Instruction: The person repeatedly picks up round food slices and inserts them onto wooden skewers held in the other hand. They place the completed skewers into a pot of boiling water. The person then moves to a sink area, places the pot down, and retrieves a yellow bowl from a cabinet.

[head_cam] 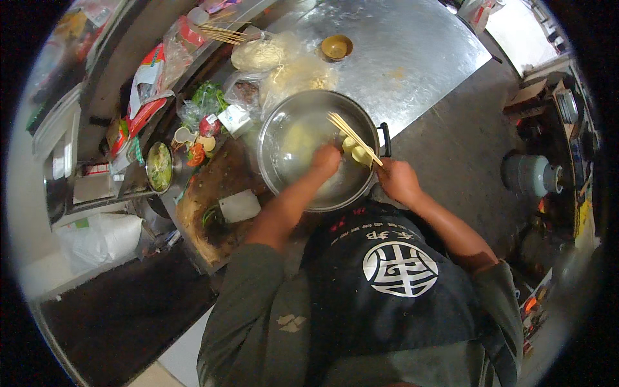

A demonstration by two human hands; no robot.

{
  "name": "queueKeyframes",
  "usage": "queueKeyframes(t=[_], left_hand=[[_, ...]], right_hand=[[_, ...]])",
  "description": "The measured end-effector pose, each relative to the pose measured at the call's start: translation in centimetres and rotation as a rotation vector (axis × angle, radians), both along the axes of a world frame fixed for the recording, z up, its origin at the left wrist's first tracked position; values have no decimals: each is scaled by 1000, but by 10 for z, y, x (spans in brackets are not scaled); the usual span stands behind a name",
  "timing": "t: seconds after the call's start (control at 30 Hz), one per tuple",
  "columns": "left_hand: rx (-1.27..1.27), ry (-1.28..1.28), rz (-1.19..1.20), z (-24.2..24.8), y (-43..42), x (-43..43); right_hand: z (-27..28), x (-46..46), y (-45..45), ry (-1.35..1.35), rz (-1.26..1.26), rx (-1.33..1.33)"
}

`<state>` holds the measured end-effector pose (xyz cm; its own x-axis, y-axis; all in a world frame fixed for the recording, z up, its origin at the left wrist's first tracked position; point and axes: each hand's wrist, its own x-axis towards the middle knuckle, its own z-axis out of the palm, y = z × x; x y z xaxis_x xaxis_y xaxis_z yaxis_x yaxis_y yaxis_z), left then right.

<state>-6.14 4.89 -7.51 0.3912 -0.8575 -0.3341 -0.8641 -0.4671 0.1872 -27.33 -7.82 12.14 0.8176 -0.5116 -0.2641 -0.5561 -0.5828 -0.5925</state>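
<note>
In front of my body stands a wide steel pot [268,167] with cloudy liquid and pale yellow pieces, blurred, inside. My right hand [400,181] is at the pot's near right rim, closed around the lower ends of a bundle of thin bamboo skewers [355,138]. Pale yellow slices [361,156], perhaps potato, show beside the skewers; whether they are threaded on them is unclear. Reaching into the pot, my left hand [328,159] is close to these slices. Its fingers are mostly hidden and blurred, so its grip cannot be made out.
A metal worktop [411,63] carries a small brown bowl [337,47] and plastic bags of food [263,52]. Leftward are greens [210,96], a wooden board [193,232] with a cleaver blade [240,206], and a bowl of vegetables [159,167]. A gas cylinder [529,175] stands right.
</note>
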Motion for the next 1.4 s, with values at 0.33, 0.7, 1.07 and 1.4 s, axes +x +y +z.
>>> queueKeyframes(t=[0.33, 0.7, 1.07, 1.4], left_hand=[[-258, -112, -95, 55, 10, 63], [-593, 528, 610, 115, 41, 100], [-787, 1932, 896, 138, 80, 79], [-712, 1685, 1110, 120, 100, 73]], right_hand=[[-14, 37, 19, 132, -73, -336], [44, 1, 57, -206, -245, 135], [37, -4, 100, -246, -352, 901], [30, -8, 96, -237, -428, 878]])
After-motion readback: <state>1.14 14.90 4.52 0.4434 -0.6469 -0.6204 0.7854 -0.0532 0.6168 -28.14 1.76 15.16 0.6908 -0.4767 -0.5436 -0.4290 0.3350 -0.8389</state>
